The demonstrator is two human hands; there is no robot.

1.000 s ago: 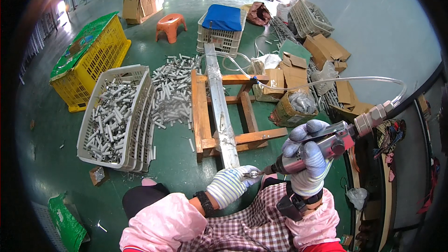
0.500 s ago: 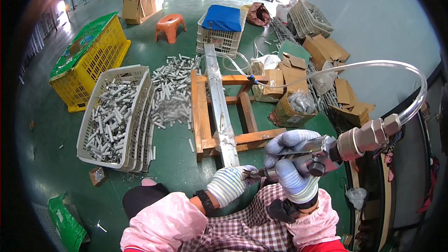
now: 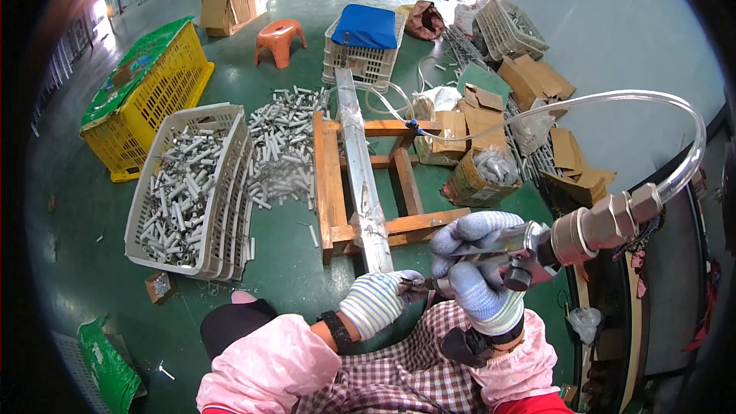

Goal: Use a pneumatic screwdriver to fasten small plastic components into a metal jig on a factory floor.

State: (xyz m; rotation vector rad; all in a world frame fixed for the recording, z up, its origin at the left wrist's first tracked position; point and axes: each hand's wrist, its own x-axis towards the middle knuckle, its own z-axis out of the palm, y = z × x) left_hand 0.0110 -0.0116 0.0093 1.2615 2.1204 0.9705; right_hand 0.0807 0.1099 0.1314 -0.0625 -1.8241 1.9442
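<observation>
Head cam: right hand point(image 3: 479, 276) in a blue glove is gripping a metal air tool point(image 3: 537, 241) w/ fingers wrapped tight, clear hose point(image 3: 675, 119) looping off its back end. Left hand point(image 3: 376, 303), striped glove, is pinching sth tiny at the tool's tip, can't tell what. Both are hovering just past the near end of the long metal bar point(image 3: 360, 176) lying along the wooden frame point(image 3: 330, 184).

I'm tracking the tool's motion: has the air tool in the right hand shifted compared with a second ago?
Yes. The air tool in the right hand has swung lower and flatter, measured against the wooden frame, which keeps its place.
</observation>
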